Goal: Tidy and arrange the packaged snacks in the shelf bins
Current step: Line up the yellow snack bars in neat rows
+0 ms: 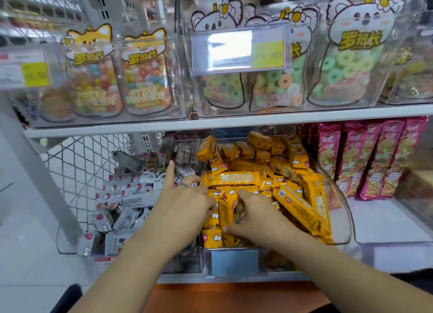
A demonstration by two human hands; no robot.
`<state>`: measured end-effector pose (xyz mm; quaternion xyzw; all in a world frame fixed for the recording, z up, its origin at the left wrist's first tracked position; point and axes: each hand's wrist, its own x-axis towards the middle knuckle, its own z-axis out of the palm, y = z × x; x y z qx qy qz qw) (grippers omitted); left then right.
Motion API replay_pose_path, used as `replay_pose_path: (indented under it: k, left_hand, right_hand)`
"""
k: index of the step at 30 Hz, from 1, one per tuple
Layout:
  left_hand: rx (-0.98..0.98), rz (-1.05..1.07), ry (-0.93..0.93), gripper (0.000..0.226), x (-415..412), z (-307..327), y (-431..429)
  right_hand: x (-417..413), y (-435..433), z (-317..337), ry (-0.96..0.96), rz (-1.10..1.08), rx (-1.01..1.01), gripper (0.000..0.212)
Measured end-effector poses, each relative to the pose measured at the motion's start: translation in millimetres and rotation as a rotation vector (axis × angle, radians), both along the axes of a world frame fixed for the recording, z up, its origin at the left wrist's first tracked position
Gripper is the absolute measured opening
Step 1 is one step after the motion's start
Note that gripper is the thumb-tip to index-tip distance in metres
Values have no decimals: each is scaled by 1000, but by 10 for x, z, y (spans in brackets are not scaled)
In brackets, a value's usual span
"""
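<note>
Right hand (pixel 254 215) grips upright yellow packets (pixel 226 215) in bin (pixel 344 219). Left hand (pixel 185 202) just beside, index raised, other fingers curled among yellow packets. White packets (pixel 124 193) left of it; candy bags (pixel 349 62) above both.

**Both hands forward, close together, backs up**

Left forearm (pixel 140 254) comes in from bottom-left, right forearm (pixel 328 261) from bottom-right; both bare and angled in toward centre. Left hand (pixel 185 202): back to camera, outermost finger straight and pointing up-forward, the other fingers curled down to the right. Their tips are hidden, so I can't tell if they grip anything. Right hand (pixel 255 216): just beside the left, knuckles up, fingers curled in and pinching a small brown pack (pixel 240 211), with the thumb reaching out low on the left. Wrists roughly straight; the hands are near each other but not touching.
</note>
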<state>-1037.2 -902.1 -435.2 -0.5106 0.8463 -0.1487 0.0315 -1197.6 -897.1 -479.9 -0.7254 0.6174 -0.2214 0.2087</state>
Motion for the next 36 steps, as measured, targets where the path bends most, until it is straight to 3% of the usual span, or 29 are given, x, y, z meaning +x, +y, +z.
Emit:
replay_pose_path:
  k: [5,10,14,20,24,30,36]
  left_hand:
    - [2,9,15,35,16,-85,14]
    - [147,-55,214,47,68,-58,55]
    - [168,-60,139,55,90,-73,46]
    - [135,-13,111,53,89,-88,22]
    - [111,1,81,50,83,-102,26]
    - [109,28,98,49,66,-114,32]
    - [124,-10,197,63,35,-189,64]
  right_hand:
    - [54,-17,-42,106,-65,-79,47]
    - [55,-69,-64,65,-50,-118,55]
    - [27,-79,0,80,52,-129,61]
    - [-89,-98,64,268,96,-169,33]
    - [-94,-81,107,340,193,-209,26]
    - [-92,-83,126,304,188,-203,28]
    - [-55,-136,69,205,107,-236,16]
